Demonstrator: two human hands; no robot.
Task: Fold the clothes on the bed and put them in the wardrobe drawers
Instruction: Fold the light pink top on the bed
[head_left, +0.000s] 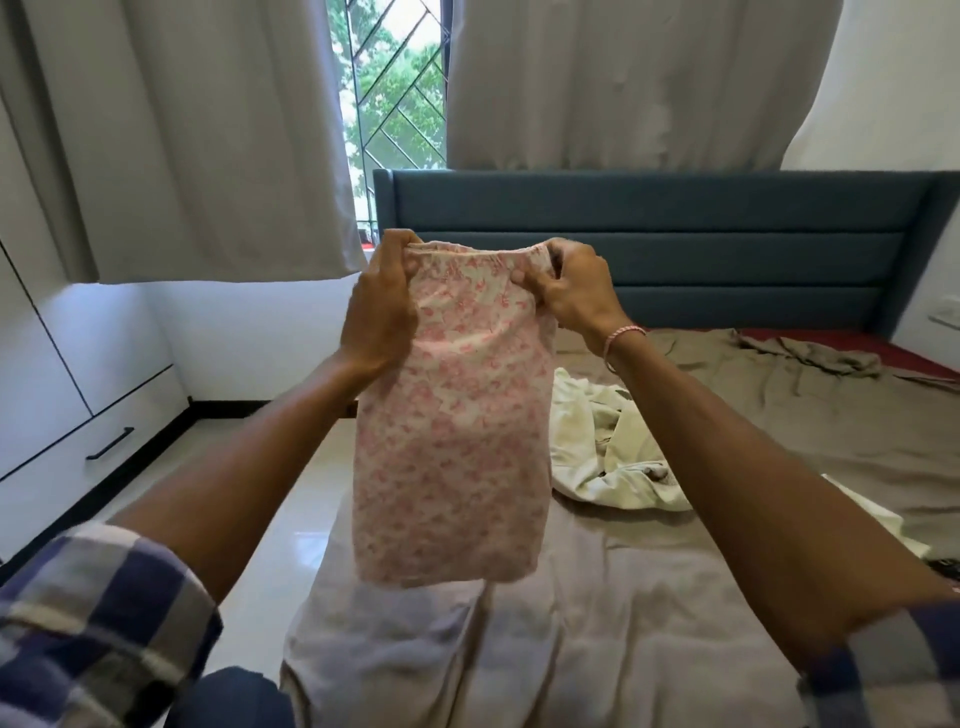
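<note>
A pink-and-white floral garment hangs in the air above the near left part of the bed. My left hand grips its top left corner. My right hand pinches its top right edge, a pink band on that wrist. The cloth hangs straight down between both hands, its bottom hem just above the beige sheet. A crumpled cream-white garment lies on the bed to the right of it. The white wardrobe drawer with a black handle is at the left, closed.
A crumpled beige sheet lies near the blue headboard. White cloth and a dark object show at the right edge. Grey curtains hang over the window. Tiled floor runs between bed and wardrobe.
</note>
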